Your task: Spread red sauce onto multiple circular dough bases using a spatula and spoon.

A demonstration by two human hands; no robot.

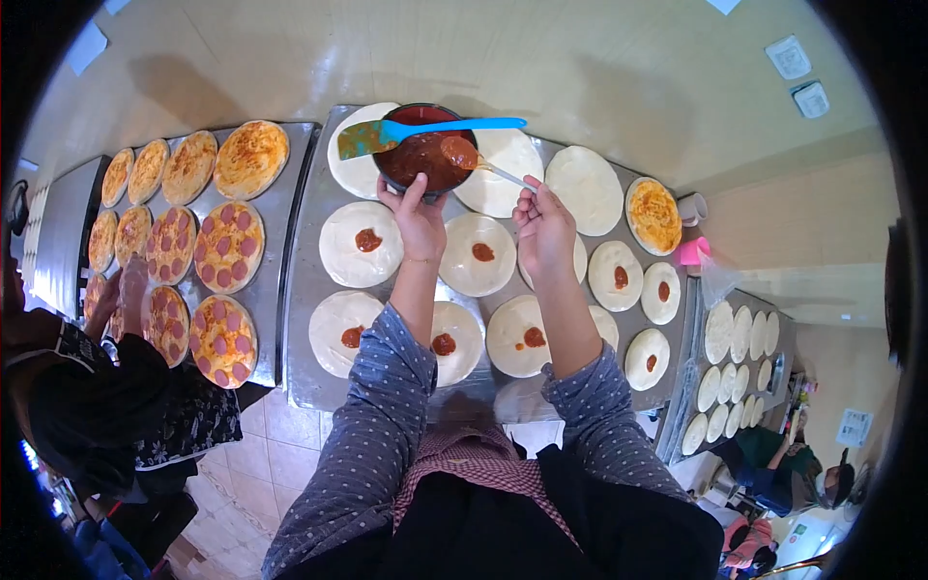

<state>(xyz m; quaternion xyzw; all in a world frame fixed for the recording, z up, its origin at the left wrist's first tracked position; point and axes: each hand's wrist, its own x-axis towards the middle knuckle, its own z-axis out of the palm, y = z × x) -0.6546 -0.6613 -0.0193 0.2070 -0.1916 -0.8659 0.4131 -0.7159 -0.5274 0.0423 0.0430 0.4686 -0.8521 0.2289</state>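
Observation:
My left hand point(419, 221) grips the near rim of a dark bowl point(424, 156) of red sauce, held above the back row of dough rounds. Across the bowl's top lies a spatula point(435, 129) with a blue handle and a sauce-smeared head. Between the fingers of my right hand point(542, 217) is the handle of a spoon point(500, 172); its bowl, loaded with sauce, is over the right side of the bowl. Below my hands, pale dough rounds point(464, 272) bear dabs of red sauce point(483, 251). A plain dough round point(584, 190) lies to the right. My forearms partly hide some rounds.
On the left metal table point(279, 217) are sauced rounds and sausage-topped pizzas point(230, 246), with a co-worker's hands point(130, 290) over them. One sauced round point(653, 216), a white mug point(692, 209) and a pink cup point(694, 251) stand at the right. Farther right, another table holds dough rounds point(719, 332).

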